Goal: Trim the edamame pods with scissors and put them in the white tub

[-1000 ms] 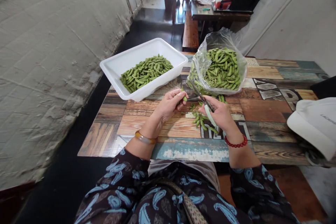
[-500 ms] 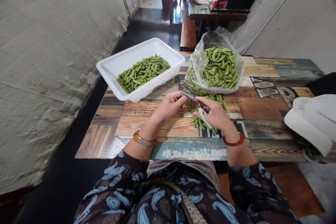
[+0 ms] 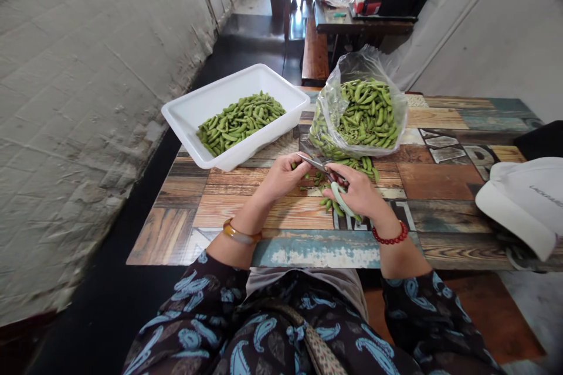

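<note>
Here, a person seated at a patchwork table of painted wooden planks point(image 3: 246, 214) works on soybeans with both bare hands. The left hand point(image 3: 281, 179), an amber bangle point(image 3: 240, 233) on its wrist, is curled, with thumb and fingertips pinched on a single small green soybean pod point(image 3: 294, 166), which is mostly hidden by the fingers. The right hand point(image 3: 358, 193), wearing a red bead bracelet point(image 3: 390, 239), is closed around the handles of a pair of pale-green-handled steel scissors point(image 3: 317, 162). The blades point left and meet the left fingertips at the pod; how far the blades are parted cannot be made out.

Both hands hover just above the middle of the table, over a scatter of loose green pods point(image 3: 331, 205) lying on the planks. Just beyond them a clear plastic bag point(image 3: 352, 64) slumps open, full of green pods, a few spilling from its mouth towards the scissors. To the left of the bag, a white rectangular plastic tub point(image 3: 193, 108) sits tilted at the table's far left corner, partly overhanging the edge, with a heap of pods point(image 3: 240, 120) in it. A white cap point(image 3: 523, 199) rests at the table's right edge, well apart from the hands. The person's sleeves and lap show a dark fabric with a blue paisley print.
</note>
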The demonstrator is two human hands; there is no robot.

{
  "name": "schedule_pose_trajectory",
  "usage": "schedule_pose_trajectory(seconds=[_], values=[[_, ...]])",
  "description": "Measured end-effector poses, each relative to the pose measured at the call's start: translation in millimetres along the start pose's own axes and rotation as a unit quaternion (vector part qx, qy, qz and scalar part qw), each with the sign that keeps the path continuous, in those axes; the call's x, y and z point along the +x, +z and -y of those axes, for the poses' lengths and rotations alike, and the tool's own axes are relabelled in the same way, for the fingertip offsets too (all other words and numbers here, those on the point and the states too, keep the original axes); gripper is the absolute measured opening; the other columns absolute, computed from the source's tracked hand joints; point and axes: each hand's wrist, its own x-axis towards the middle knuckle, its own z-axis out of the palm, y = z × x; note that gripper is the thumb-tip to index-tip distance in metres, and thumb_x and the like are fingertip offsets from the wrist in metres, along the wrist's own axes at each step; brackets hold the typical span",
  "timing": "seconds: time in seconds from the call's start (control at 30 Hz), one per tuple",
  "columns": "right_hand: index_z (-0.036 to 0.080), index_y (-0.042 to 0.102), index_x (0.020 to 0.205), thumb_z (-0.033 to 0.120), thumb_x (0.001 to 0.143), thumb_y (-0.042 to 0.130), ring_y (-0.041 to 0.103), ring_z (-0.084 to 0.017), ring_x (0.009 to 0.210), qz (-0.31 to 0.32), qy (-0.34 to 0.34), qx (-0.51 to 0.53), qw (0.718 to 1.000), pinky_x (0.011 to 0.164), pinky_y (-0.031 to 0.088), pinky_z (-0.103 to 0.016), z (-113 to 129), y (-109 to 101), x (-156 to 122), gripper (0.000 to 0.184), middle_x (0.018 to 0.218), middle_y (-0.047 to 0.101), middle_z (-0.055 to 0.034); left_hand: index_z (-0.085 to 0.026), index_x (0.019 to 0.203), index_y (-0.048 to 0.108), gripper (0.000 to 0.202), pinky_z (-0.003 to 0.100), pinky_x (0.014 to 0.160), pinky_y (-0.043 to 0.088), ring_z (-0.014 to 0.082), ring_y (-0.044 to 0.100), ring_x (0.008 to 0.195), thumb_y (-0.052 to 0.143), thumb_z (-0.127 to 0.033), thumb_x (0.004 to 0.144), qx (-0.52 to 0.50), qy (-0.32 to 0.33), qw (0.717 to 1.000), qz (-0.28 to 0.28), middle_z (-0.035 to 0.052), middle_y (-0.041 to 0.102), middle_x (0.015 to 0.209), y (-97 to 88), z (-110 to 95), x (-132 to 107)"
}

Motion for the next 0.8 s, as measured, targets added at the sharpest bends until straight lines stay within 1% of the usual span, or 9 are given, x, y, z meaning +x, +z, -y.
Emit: schedule_pose_trajectory(seconds=[0.1, 0.2, 0.27, 0.33, 0.4, 0.53, 0.63, 0.73, 0.8], values=[[0.020, 0.061, 0.122, 0.035, 0.080, 0.072, 0.060, -0.019, 0.077, 0.009, -0.007, -0.004, 1.000, 0.075, 0.054, -0.034, -0.4, -0.4, 0.2, 0.046, 0.095, 0.066, -0.0060, -0.013, 0.076, 0.065, 0.024, 0.019, 0.053, 0.036, 0.0079, 0.044, 0.059, 0.059, -0.035, 0.083, -0.013, -0.004, 1.000, -0.010, 0.0002, 0.058, 0.072, 0.2, 4.7, 0.7], [0.021, 0.060, 0.122, 0.035, 0.079, 0.073, 0.061, -0.020, 0.080, 0.015, -0.015, -0.010, 1.000, 0.079, 0.054, -0.035, -0.6, -1.4, 0.2, 0.047, 0.098, 0.067, -0.0063, -0.015, 0.074, 0.061, 0.020, 0.019, 0.051, 0.034, 0.0069, 0.040, 0.053, 0.060, -0.033, 0.081, -0.051, -0.033, 0.998, -0.030, -0.0023, 0.054, 0.064, 0.6, 9.6, 1.0], [0.020, 0.060, 0.122, 0.035, 0.079, 0.073, 0.062, -0.020, 0.082, 0.015, -0.018, -0.014, 1.000, 0.081, 0.054, -0.036, -0.6, -1.8, 0.0, 0.048, 0.099, 0.067, -0.0068, -0.015, 0.074, 0.059, 0.018, 0.018, 0.050, 0.033, 0.0065, 0.039, 0.052, 0.060, -0.032, 0.080, -0.066, -0.046, 0.996, -0.033, -0.0030, 0.052, 0.062, 0.8, 9.8, 0.9], [0.020, 0.060, 0.122, 0.036, 0.079, 0.073, 0.062, -0.020, 0.081, 0.013, -0.016, -0.015, 1.000, 0.080, 0.055, -0.035, -0.8, -1.6, -0.1, 0.048, 0.099, 0.067, -0.0070, -0.015, 0.073, 0.061, 0.018, 0.018, 0.051, 0.034, 0.0068, 0.041, 0.054, 0.061, -0.031, 0.079, -0.058, -0.039, 0.997, -0.027, -0.0020, 0.055, 0.064, 0.9, 6.8, 0.6], [0.020, 0.061, 0.123, 0.037, 0.079, 0.073, 0.064, -0.021, 0.082, 0.007, -0.012, -0.013, 1.000, 0.079, 0.055, -0.035, -1.1, -0.9, -0.2, 0.048, 0.099, 0.069, -0.0073, -0.014, 0.072, 0.064, 0.018, 0.018, 0.054, 0.037, 0.0079, 0.045, 0.058, 0.061, -0.031, 0.078, -0.031, -0.020, 0.999, -0.008, -0.0002, 0.058, 0.068, 0.9, 1.9, 0.4], [0.021, 0.064, 0.122, 0.038, 0.078, 0.075, 0.069, -0.025, 0.095, -0.011, -0.010, -0.017, 1.000, 0.088, 0.055, -0.039, -1.5, 0.6, -0.9, 0.048, 0.105, 0.072, -0.0089, -0.013, 0.074, 0.069, 0.024, 0.019, 0.058, 0.041, 0.0096, 0.049, 0.063, 0.059, -0.034, 0.081, 0.004, -0.001, 1.000, 0.026, 0.0016, 0.062, 0.070, 0.7, -3.8, 0.6], [0.020, 0.066, 0.122, 0.039, 0.079, 0.074, 0.069, -0.027, 0.101, -0.014, -0.011, -0.020, 1.000, 0.092, 0.055, -0.040, -1.6, 0.7, -1.9, 0.048, 0.108, 0.073, -0.0095, -0.012, 0.077, 0.069, 0.028, 0.019, 0.056, 0.041, 0.0096, 0.049, 0.062, 0.060, -0.038, 0.081, -0.010, -0.011, 0.999, 0.031, 0.0021, 0.062, 0.072, 1.5, -1.2, 0.3], [0.020, 0.067, 0.121, 0.037, 0.079, 0.074, 0.070, -0.028, 0.103, -0.015, -0.008, -0.018, 1.000, 0.094, 0.055, -0.041, -1.4, 0.0, -2.8, 0.047, 0.111, 0.074, -0.0101, -0.012, 0.073, 0.066, 0.030, 0.019, 0.053, 0.040, 0.0080, 0.045, 0.058, 0.064, -0.041, 0.080, -0.043, -0.031, 0.998, 0.016, 0.0002, 0.057, 0.065, 3.2, 2.9, -0.5], [0.021, 0.068, 0.121, 0.036, 0.078, 0.074, 0.070, -0.028, 0.104, -0.017, 0.002, -0.010, 1.000, 0.095, 0.055, -0.041, -1.4, -1.0, -2.5, 0.045, 0.113, 0.074, -0.0092, -0.012, 0.070, 0.062, 0.031, 0.018, 0.048, 0.037, 0.0062, 0.043, 0.054, 0.067, -0.041, 0.079, -0.082, -0.054, 0.995, 0.008, -0.0009, 0.054, 0.062, 3.9, 4.4, -0.8]])
